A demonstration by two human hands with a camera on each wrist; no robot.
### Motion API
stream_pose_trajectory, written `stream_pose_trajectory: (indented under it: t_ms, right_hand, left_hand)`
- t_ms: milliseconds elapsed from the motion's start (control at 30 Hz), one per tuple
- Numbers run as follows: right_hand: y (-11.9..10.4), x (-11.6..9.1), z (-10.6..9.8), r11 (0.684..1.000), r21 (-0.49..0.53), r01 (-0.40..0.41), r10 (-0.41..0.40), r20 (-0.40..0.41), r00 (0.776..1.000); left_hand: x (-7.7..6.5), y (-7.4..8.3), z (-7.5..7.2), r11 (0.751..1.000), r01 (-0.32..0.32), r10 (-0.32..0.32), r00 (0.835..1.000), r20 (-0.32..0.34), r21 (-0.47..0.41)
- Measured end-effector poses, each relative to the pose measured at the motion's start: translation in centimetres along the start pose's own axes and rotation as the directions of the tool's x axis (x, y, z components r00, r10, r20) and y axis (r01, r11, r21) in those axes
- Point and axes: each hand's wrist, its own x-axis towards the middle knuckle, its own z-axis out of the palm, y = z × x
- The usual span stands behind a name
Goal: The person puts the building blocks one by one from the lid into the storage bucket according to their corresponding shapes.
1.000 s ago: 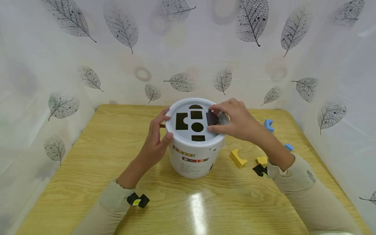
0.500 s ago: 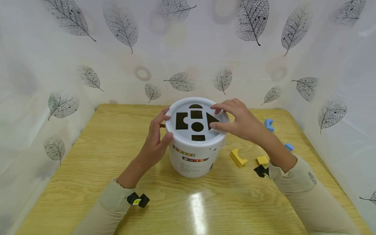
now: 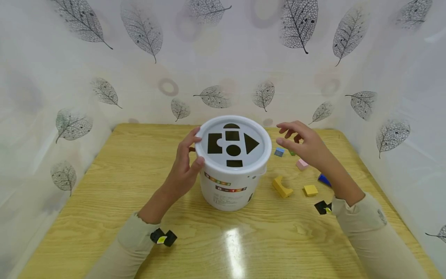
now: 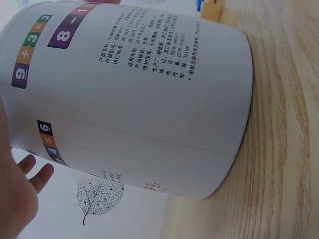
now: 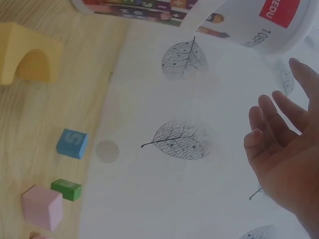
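Note:
A white bucket (image 3: 226, 195) with printed sums on its side stands upright on the table. Its white lid (image 3: 252, 161) has cut-outs, among them a triangle, a circle and rectangles. My left hand (image 3: 186, 159) grips the bucket's rim at the left, thumb in front and fingers farther back. Off the lid's right side, my right hand (image 3: 306, 145) hangs in the air with loosely bent fingers and holds nothing. Below it lie a light blue cube (image 5: 72, 143), a green block (image 5: 66, 189) and a pink block (image 5: 42, 208).
A yellow arch block (image 3: 281, 187) lies right of the bucket, with a yellow block (image 3: 310, 190) beside it. A dark blue block (image 3: 324, 179) shows partly from behind the right forearm. Leaf-patterned sheeting (image 3: 139, 97) borders the wooden table (image 3: 139, 143).
The dark triangular block my right hand held at the triangle cut-out is gone from view. The right hand has moved off the lid to the right. My left hand stays on the bucket.

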Motion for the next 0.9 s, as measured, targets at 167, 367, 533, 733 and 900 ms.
stream_pose_trajectory:
  t_ms: [167,367,533,733,900]
  right_hand:
    - [2.6,0.1,0.2,0.997,-0.033,-0.067,0.067,0.007,0.998]
    - [6.3,0.4,0.9,0.994,-0.013,-0.111,0.111,0.030,0.993]
    - [9.6,0.7,1.9,0.984,-0.004,-0.176,0.175,0.082,0.981]
    - [12.5,0.9,3.5,0.969,-0.031,-0.244,0.246,0.113,0.963]
    - [13.7,1.2,4.5,0.958,-0.044,-0.284,0.287,0.105,0.952]
  left_hand:
    - [-0.1,-0.1,0.1,1.000,0.006,-0.006,1.000,0.005,-0.017]
    - [0.0,-0.1,0.2,0.999,0.014,-0.013,1.000,0.011,-0.033]
    - [0.0,-0.1,0.2,0.999,0.015,-0.015,1.000,0.009,-0.033]
    - [-0.1,-0.1,0.2,1.000,0.015,-0.014,1.000,0.011,-0.027]
    - [-0.1,0.0,0.3,0.999,0.021,-0.021,1.000,0.009,-0.026]
